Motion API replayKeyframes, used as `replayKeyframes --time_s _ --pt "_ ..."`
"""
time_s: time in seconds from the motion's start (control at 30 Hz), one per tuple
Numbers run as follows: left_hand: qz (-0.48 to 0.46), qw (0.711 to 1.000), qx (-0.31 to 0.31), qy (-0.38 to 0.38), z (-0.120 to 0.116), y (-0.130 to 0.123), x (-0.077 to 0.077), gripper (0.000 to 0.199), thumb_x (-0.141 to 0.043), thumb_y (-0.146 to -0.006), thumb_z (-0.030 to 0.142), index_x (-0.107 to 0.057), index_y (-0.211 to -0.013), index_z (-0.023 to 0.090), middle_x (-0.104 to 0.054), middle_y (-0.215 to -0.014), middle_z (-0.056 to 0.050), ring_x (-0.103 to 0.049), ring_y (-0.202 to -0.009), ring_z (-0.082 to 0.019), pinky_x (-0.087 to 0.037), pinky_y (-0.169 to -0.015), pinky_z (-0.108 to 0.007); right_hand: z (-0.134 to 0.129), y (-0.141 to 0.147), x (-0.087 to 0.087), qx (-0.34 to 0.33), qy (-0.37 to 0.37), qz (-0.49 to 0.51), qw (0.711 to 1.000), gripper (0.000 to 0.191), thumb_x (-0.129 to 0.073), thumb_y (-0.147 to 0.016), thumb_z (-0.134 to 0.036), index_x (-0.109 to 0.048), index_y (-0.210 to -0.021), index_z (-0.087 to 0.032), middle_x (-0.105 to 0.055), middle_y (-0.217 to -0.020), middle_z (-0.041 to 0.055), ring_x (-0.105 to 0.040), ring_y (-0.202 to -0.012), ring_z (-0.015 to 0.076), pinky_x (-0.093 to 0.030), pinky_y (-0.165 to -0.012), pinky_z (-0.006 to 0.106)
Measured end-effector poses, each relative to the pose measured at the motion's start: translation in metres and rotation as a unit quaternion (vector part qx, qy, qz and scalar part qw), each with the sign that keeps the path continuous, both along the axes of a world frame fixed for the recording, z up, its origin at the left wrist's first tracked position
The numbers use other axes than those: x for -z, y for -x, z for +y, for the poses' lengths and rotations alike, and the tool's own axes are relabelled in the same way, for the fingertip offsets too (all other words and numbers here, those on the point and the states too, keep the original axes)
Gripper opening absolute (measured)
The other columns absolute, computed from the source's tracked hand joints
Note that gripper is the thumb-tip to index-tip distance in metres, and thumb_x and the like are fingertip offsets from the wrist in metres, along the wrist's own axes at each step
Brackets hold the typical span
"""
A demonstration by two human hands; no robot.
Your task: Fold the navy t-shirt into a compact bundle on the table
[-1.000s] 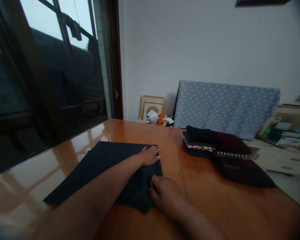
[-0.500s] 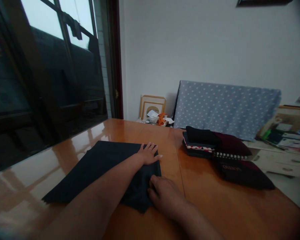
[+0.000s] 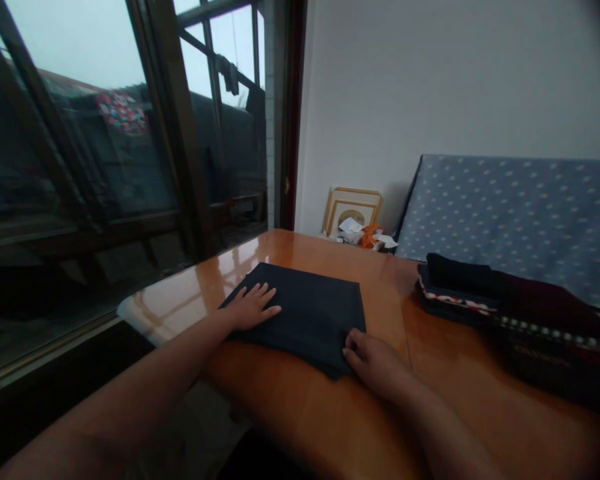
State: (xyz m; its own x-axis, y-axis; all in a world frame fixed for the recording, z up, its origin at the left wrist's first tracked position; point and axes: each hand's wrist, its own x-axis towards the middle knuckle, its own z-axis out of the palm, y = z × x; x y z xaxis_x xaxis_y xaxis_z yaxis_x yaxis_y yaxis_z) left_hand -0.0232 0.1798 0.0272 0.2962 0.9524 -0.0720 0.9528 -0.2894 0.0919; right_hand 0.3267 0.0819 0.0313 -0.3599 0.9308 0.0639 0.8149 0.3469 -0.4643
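Observation:
A dark navy garment (image 3: pixel 310 310), its exact kind unclear, lies folded flat on the glossy wooden table (image 3: pixel 300 393). My left hand (image 3: pixel 253 308) rests palm down with spread fingers on its left part. At the right edge, my right hand (image 3: pixel 373 360) has its fingers curled together against the cloth, seeming to pinch the border. The fingertips of that hand are partly hidden, but the edge of the fabric meets them.
To the right sits a stack of folded clothes (image 3: pixel 455 283), with dark red and black garments (image 3: pixel 550 300) beside it. A blue dotted cloth (image 3: pixel 505 220) drapes behind. Picture frames (image 3: pixel 353 207) lean at the wall; tall windows (image 3: pixel 120 133) are on the left.
My left hand has moved from the garment's right side to its left. The view has turned left. My right hand stays at the right edge, and the garment looks smaller on its left.

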Motion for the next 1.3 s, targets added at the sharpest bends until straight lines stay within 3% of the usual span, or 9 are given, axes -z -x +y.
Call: replayKeyframes --time_s 0.17,0.3,0.47,0.6,0.73,0.9,1.03,1.17,1.3 --pt "0.037 0.994 -0.097 -0.037 -0.018 0.072 -0.001 0.076 -0.019 -0.094 0.069 -0.027 -0.156 0.026 -0.020 -0.164 -0.011 -0.015 -0.151 -0.034 -0.015 -0.114 -0.064 0.003 -0.005 0.002 -0.001 0.004 0.013 1.000 0.007 -0.055 -0.090 -0.027 -0.059 -0.089 -0.022 -0.065 -0.081 0.0016 -0.057 -0.075 0.0156 -0.034 -0.066 0.026" --pt "-0.009 0.989 -0.085 -0.124 -0.038 0.079 -0.004 0.070 -0.022 -0.096 0.064 -0.037 -0.152 0.023 -0.030 -0.161 -0.008 -0.020 -0.150 -0.029 -0.016 -0.118 -0.057 0.008 -0.010 -0.001 0.021 -0.003 0.063 0.998 0.013 -0.050 -0.090 -0.029 -0.060 -0.086 -0.021 -0.061 -0.072 -0.0008 -0.055 -0.067 0.0142 -0.034 -0.062 0.026" --pt "-0.143 0.979 0.039 -0.142 -0.075 0.039 -0.007 0.061 -0.032 -0.097 0.059 -0.054 -0.139 0.021 -0.055 -0.146 -0.006 -0.042 -0.140 -0.021 -0.028 -0.118 -0.035 0.002 -0.009 -0.010 0.019 -0.018 0.120 0.992 0.014 -0.049 -0.090 -0.030 -0.059 -0.087 -0.021 -0.059 -0.072 -0.0023 -0.052 -0.065 0.0132 -0.035 -0.059 0.025" --pt "-0.182 0.973 0.104 -0.093 -0.101 -0.003 -0.008 0.052 -0.037 -0.098 0.055 -0.057 -0.137 0.026 -0.056 -0.144 -0.001 -0.045 -0.138 -0.021 -0.031 -0.118 -0.037 -0.017 0.005 -0.023 -0.037 -0.028 0.083 0.995 0.015 -0.057 -0.088 -0.036 -0.059 -0.092 -0.022 -0.061 -0.082 -0.0008 -0.054 -0.072 0.0141 -0.037 -0.063 0.026" --pt "-0.187 0.969 0.155 -0.055 -0.113 -0.035 -0.008 0.050 -0.042 -0.097 0.050 -0.054 -0.140 0.026 -0.054 -0.147 -0.002 -0.043 -0.139 -0.020 -0.031 -0.117 -0.036 -0.030 0.016 -0.028 -0.085 -0.044 -0.017 0.995 0.034 -0.072 -0.077 -0.043 -0.061 -0.101 -0.022 -0.061 -0.099 0.0031 -0.055 -0.091 0.0194 -0.039 -0.077 0.030" --pt "-0.154 0.970 0.177 -0.068 -0.113 -0.052 -0.008 0.046 -0.053 -0.093 0.044 -0.058 -0.134 0.025 -0.059 -0.140 -0.006 -0.050 -0.130 -0.027 -0.036 -0.111 -0.043 -0.023 0.020 -0.016 -0.065 -0.053 -0.044 0.996 0.015 -0.062 -0.084 -0.029 -0.063 -0.096 -0.021 -0.061 -0.097 0.0046 -0.054 -0.094 0.0203 -0.038 -0.081 0.031" --pt "-0.130 0.972 0.168 -0.102 -0.109 -0.067 -0.014 0.046 -0.057 -0.090 0.045 -0.057 -0.133 0.026 -0.063 -0.126 -0.008 -0.056 -0.117 -0.028 -0.043 -0.099 -0.043 -0.010 0.018 -0.002 -0.040 -0.055 0.026 0.997 0.006 -0.057 -0.085 -0.024 -0.062 -0.089 -0.021 -0.062 -0.091 0.0030 -0.056 -0.086 0.0180 -0.039 -0.075 0.029" --pt "-0.114 0.969 0.170 -0.138 -0.107 -0.087 -0.016 0.050 -0.061 -0.087 0.044 -0.054 -0.134 0.028 -0.061 -0.127 -0.007 -0.054 -0.116 -0.029 -0.042 -0.095 -0.042 -0.001 0.014 0.007 -0.014 -0.024 0.102 0.994 0.007 -0.056 -0.086 -0.025 -0.058 -0.081 -0.021 -0.062 -0.081 0.0001 -0.057 -0.076 0.0158 -0.037 -0.067 0.027" --pt "-0.090 0.971 0.155 -0.157 -0.103 -0.101 -0.010 0.030 -0.056 -0.090 0.030 -0.061 -0.119 0.028 -0.065 -0.112 -0.004 -0.056 -0.105 -0.026 -0.041 -0.088 -0.040 -0.001 0.015 0.006 -0.013 -0.033 0.112 0.993 0.007 -0.056 -0.086 -0.025 -0.058 -0.080 -0.022 -0.061 -0.080 -0.0005 -0.056 -0.075 0.0156 -0.036 -0.065 0.027"
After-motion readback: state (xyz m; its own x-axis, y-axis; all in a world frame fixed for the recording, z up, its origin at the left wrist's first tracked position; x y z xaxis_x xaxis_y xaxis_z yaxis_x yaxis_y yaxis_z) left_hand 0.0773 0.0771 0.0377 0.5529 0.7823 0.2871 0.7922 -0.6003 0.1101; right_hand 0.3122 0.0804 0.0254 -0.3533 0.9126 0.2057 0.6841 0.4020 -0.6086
